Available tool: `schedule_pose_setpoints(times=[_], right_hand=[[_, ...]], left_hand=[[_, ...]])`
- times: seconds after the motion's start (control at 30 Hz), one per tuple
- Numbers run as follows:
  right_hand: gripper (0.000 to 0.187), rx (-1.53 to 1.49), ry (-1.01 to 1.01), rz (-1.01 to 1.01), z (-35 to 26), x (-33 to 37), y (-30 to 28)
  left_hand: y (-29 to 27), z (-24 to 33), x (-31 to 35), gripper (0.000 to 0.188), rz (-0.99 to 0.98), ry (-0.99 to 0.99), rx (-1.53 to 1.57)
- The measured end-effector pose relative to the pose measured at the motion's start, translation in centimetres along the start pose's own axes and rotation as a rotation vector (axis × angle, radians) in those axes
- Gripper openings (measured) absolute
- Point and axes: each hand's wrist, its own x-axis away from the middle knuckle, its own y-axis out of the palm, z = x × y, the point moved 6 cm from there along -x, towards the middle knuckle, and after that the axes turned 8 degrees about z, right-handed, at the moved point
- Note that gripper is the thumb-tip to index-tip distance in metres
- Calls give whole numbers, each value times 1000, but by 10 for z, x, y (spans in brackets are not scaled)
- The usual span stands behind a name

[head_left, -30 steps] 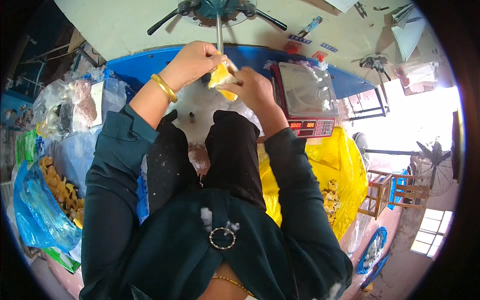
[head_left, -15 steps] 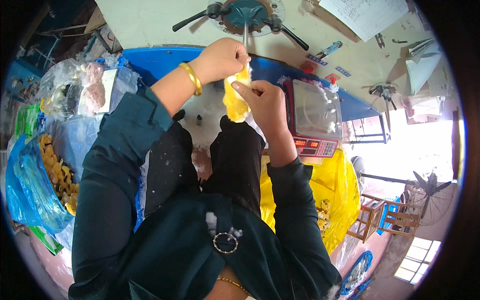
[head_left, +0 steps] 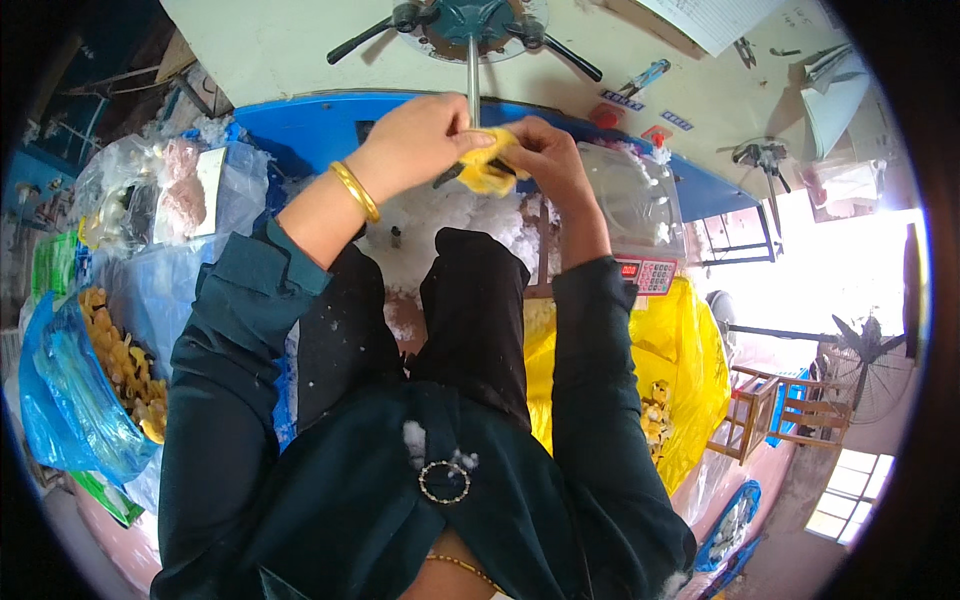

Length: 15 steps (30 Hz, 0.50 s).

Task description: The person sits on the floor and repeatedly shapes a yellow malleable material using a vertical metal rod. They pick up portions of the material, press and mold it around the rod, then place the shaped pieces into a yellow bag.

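A small yellow plush piece (head_left: 487, 170) with a dark patch is held between my two hands, at the tip of a thin metal tube (head_left: 474, 80). My left hand (head_left: 425, 140), with a gold bangle on its wrist, pinches its left side. On its other side, the fingers of my right hand (head_left: 550, 155) are closed on the plush too. Whether the tube's end is inside the piece is hidden by plush and fingers. The tube comes out of a dark green machine fitting (head_left: 475, 22) with black handles. Loose white stuffing (head_left: 450, 215) lies beneath my hands.
An open blue bag (head_left: 60, 390) at left holds yellow-brown plush pieces (head_left: 125, 365). At right stand a red weighing scale (head_left: 648, 276) and a yellow bag (head_left: 690, 360) with more pieces. Pliers (head_left: 645, 77) and papers (head_left: 715, 20) lie on the pale bench (head_left: 270, 50).
The plush piece hung down lengthwise with pale fluff showing; now it is bunched up, with a dark patch facing me. My right hand has risen and turned, and my left has shifted left and down.
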Motion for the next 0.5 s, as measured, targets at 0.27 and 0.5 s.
schedule_pose_setpoints(times=[0.27, 0.5], right_hand=[[34, 760, -623, 521, -47, 105, 50], [28, 750, -474, 576, -52, 72, 67]], left_hand=[[13, -20, -2, 35, -75, -137, 261], [7, -27, 0, 48, -143, -262, 333]])
